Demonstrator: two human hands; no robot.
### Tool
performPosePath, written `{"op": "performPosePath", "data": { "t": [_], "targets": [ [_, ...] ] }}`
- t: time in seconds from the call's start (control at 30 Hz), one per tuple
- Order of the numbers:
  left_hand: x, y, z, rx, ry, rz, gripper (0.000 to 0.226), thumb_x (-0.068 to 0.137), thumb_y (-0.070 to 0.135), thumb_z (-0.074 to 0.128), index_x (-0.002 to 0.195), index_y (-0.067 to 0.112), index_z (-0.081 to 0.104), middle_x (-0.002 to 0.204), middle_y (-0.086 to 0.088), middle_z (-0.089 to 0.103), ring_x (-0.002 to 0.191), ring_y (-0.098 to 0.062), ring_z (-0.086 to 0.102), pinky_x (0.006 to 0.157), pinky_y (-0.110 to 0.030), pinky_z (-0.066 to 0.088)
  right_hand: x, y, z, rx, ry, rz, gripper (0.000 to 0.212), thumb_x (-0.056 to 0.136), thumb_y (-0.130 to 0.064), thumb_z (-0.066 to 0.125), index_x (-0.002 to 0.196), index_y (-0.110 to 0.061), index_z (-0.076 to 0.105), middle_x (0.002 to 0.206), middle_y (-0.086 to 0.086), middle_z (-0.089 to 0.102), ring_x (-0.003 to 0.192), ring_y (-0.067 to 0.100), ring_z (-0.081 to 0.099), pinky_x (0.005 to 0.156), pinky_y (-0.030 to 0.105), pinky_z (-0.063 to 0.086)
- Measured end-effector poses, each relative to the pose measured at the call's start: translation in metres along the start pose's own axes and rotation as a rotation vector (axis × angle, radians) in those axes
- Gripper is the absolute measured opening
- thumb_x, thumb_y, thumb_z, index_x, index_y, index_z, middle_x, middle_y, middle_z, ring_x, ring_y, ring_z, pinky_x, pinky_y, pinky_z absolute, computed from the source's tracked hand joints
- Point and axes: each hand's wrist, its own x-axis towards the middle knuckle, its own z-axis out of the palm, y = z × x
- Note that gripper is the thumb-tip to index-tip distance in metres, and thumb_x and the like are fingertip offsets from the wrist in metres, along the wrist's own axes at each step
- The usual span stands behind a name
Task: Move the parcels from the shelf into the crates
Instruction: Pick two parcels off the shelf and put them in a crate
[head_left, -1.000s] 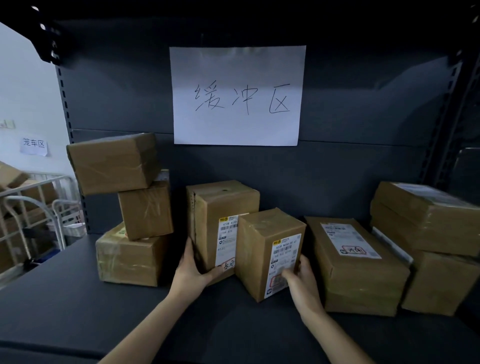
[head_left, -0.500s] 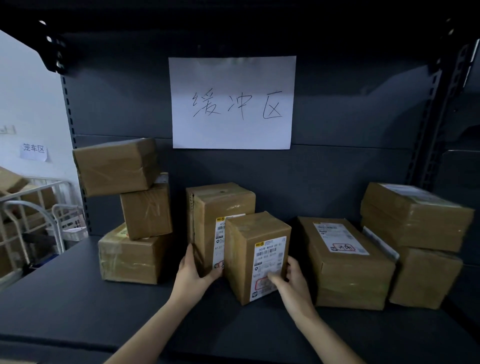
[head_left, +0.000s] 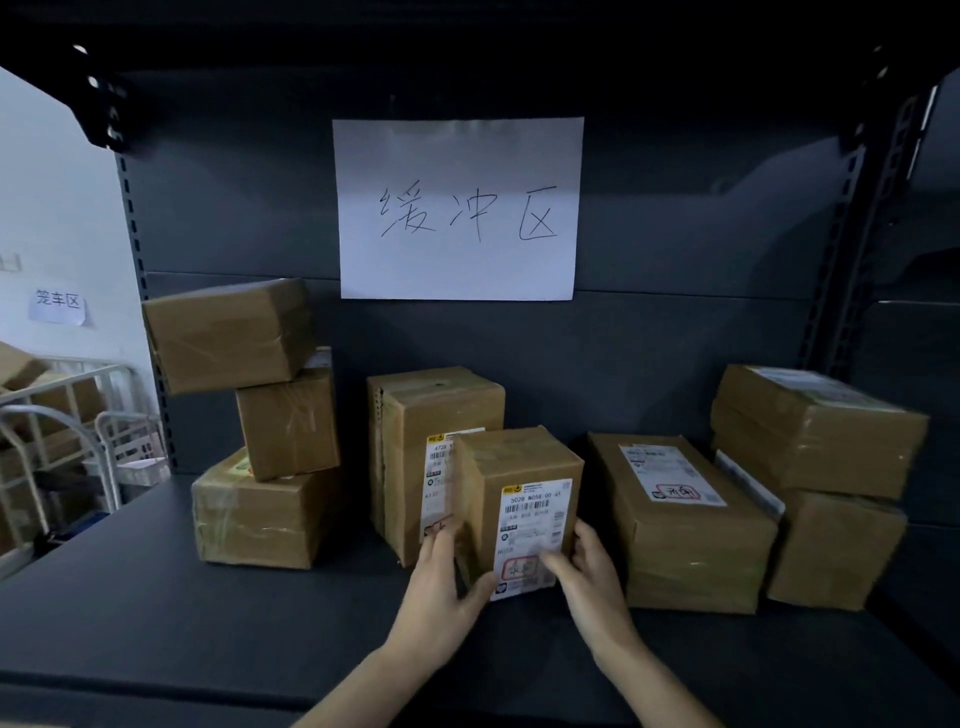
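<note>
A small upright cardboard parcel (head_left: 514, 483) with a white label stands at the middle of the dark shelf (head_left: 156, 613). My left hand (head_left: 441, 587) grips its lower left side, thumb across the front bottom edge. My right hand (head_left: 587, 577) holds its lower right corner, thumb lying over the label. Directly behind it stands a taller labelled parcel (head_left: 410, 426). No crate is in view.
Three parcels are stacked at the left (head_left: 260, 436). A flat labelled parcel (head_left: 680, 525) lies right of my hands, with two more stacked at the far right (head_left: 815, 467). A handwritten paper sign (head_left: 457, 208) hangs on the back panel. Metal roll cages (head_left: 57, 441) stand beyond the shelf's left end.
My left hand has left the taller parcel and now grips the small parcel's left side. The small parcel has turned, so its label faces me more squarely.
</note>
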Motion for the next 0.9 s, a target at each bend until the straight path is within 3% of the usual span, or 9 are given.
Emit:
{"op": "performPosePath", "data": {
  "t": [0.13,0.23,0.37,0.47,0.53,0.6,0.7,0.8,0.9],
  "targets": [
    [0.008,0.007,0.013,-0.022,-0.004,0.054,0.056,0.088,0.021,0.061,0.136,0.017,0.033,0.129,0.012,0.038,0.121,0.003,0.032,0.098,-0.006,0.024,-0.015,0.005,-0.004,-0.117,0.129,-0.038,0.041,0.089,-0.013,0.057,0.126,-0.025,0.044,0.109,-0.012,0.058,0.105,0.007,0.054,0.084,0.019,0.042],
    [0.02,0.014,0.027,-0.049,-0.037,0.056,0.048,0.088,0.017,0.06,0.131,0.014,0.039,0.129,0.003,0.049,0.124,-0.008,0.043,0.098,-0.013,0.033,-0.018,0.011,-0.006,-0.18,0.218,-0.025,0.051,0.089,-0.012,0.057,0.135,-0.016,0.039,0.126,-0.001,0.054,0.118,0.014,0.05,0.102,0.033,0.041],
    [0.039,0.026,0.042,-0.086,-0.087,-0.007,0.043,0.09,0.015,0.057,0.13,0.014,0.042,0.126,0.001,0.054,0.121,-0.01,0.049,0.099,-0.022,0.042,-0.009,0.012,-0.009,-0.212,0.288,0.012,0.062,0.088,-0.01,0.058,0.143,-0.012,0.028,0.134,0.003,0.048,0.125,0.018,0.046,0.106,0.037,0.039],
    [0.051,0.03,0.049,-0.115,-0.092,-0.043,0.033,0.09,0.014,0.056,0.122,0.015,0.047,0.122,0.0,0.057,0.116,-0.011,0.053,0.094,-0.021,0.045,0.002,0.005,-0.013,-0.217,0.266,0.025,0.057,0.089,-0.008,0.056,0.141,-0.012,0.032,0.132,0.003,0.051,0.122,0.017,0.048,0.103,0.032,0.04],
    [0.054,0.028,0.048,-0.112,-0.069,-0.064,0.029,0.09,0.014,0.056,0.118,0.016,0.048,0.12,0.001,0.057,0.115,-0.011,0.054,0.094,-0.021,0.044,0.009,-0.002,-0.016,-0.201,0.204,0.024,0.048,0.091,-0.009,0.053,0.135,-0.015,0.038,0.126,-0.001,0.055,0.113,0.012,0.052,0.093,0.026,0.041],
    [0.052,0.025,0.044,-0.09,-0.04,-0.064,0.034,0.09,0.016,0.058,0.122,0.014,0.047,0.122,0.0,0.055,0.118,-0.012,0.051,0.096,-0.02,0.039,0.016,-0.007,-0.019,-0.188,0.145,0.025,0.044,0.091,-0.011,0.053,0.133,-0.018,0.041,0.12,-0.004,0.057,0.104,0.008,0.052,0.086,0.022,0.038],
    [0.04,0.019,0.037,-0.085,-0.035,-0.047,0.044,0.088,0.017,0.06,0.129,0.014,0.043,0.131,-0.001,0.051,0.124,-0.012,0.046,0.101,-0.02,0.036,0.026,-0.004,-0.02,-0.161,0.112,0.042,0.042,0.09,-0.012,0.055,0.129,-0.022,0.045,0.12,-0.002,0.059,0.106,0.011,0.055,0.089,0.026,0.042],
    [0.023,0.011,0.023,-0.07,-0.032,-0.058,0.055,0.088,0.021,0.06,0.137,0.015,0.035,0.135,0.004,0.044,0.126,-0.007,0.04,0.104,-0.019,0.032,0.03,0.001,-0.02,-0.127,0.087,0.058,0.033,0.087,-0.01,0.057,0.114,-0.027,0.047,0.113,-0.002,0.063,0.101,0.012,0.059,0.085,0.027,0.046],
    [0.012,-0.002,-0.001,-0.06,0.132,-0.127,0.056,0.085,0.021,0.065,0.134,0.013,0.038,0.127,0.005,0.044,0.124,-0.012,0.043,0.106,-0.026,0.038,0.036,0.002,-0.015,-0.09,0.043,0.047,0.027,0.085,-0.012,0.061,0.108,-0.024,0.052,0.106,-0.005,0.065,0.095,0.006,0.06,0.077,0.023,0.046]
  ]
}}
